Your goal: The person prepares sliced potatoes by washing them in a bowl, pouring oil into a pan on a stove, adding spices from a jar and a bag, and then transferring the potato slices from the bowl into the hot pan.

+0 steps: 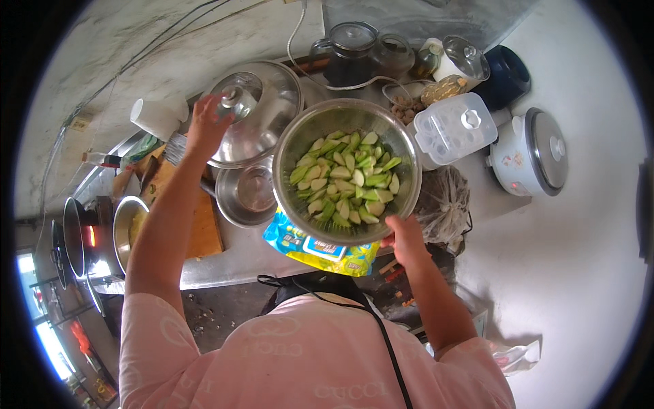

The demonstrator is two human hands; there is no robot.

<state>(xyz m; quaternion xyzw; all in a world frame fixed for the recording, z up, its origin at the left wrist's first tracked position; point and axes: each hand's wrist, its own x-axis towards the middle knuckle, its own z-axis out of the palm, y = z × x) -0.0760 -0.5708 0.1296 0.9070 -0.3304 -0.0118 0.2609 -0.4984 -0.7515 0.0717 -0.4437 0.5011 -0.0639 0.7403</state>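
Observation:
My right hand [406, 240] grips the near right rim of a large metal bowl [283, 204] that holds many cut pieces of green vegetable [343, 176]. My left hand [212, 120], its fingers spread, is at the knob of a large domed metal lid [255, 140] with a glass centre; whether the fingers touch the knob I cannot tell. Below that lid sits a smaller metal pan [245, 204]. A blue and yellow wipes packet [327, 253] shows partly from under the bowl's near side.
On the left are a wooden cutting board [207, 230], a knife [149, 171], a metal bowl [122, 230] and a dark pan [75, 237] near a red glow. To the right stand a lidded plastic container [449, 133], a rice cooker [529, 153], a squash [443, 91] and a tied plastic bag [442, 204].

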